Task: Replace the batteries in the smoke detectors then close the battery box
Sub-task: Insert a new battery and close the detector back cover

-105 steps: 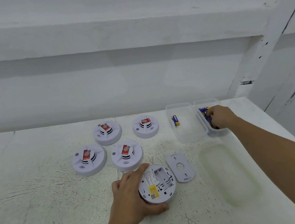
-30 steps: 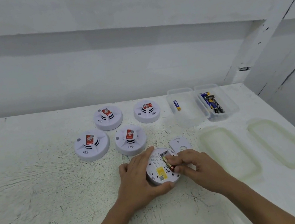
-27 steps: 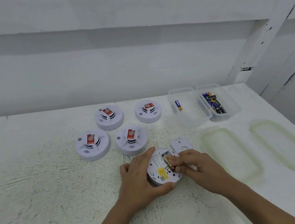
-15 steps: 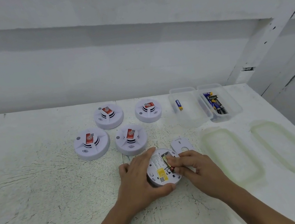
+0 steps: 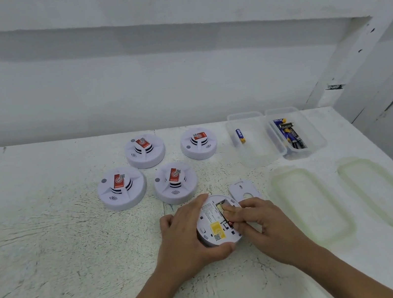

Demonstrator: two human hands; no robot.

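Note:
A white smoke detector [image 5: 213,226] lies upside down near the table's front, its battery bay uncovered. My left hand [image 5: 187,239] wraps around its left side and front rim. My right hand [image 5: 263,226] pinches a dark battery [image 5: 223,213] with thumb and fingertips, pressing it into the bay. The detector's back cover [image 5: 245,190] lies just behind it. Two clear boxes stand at the back right: the left box [image 5: 253,139] holds one blue battery [image 5: 240,136], the right box [image 5: 296,132] holds several batteries [image 5: 290,133].
Several more smoke detectors stand face up behind, among them two nearer ones [image 5: 121,187] [image 5: 175,181] and two farther ones [image 5: 145,150] [image 5: 198,142]. Two translucent lids [image 5: 308,204] [image 5: 382,193] lie at the right. A white wall rises behind the table.
My right hand left the right battery box and came to the upturned detector with a battery. Over the last second the hands have barely shifted, fingers pressing the battery down.

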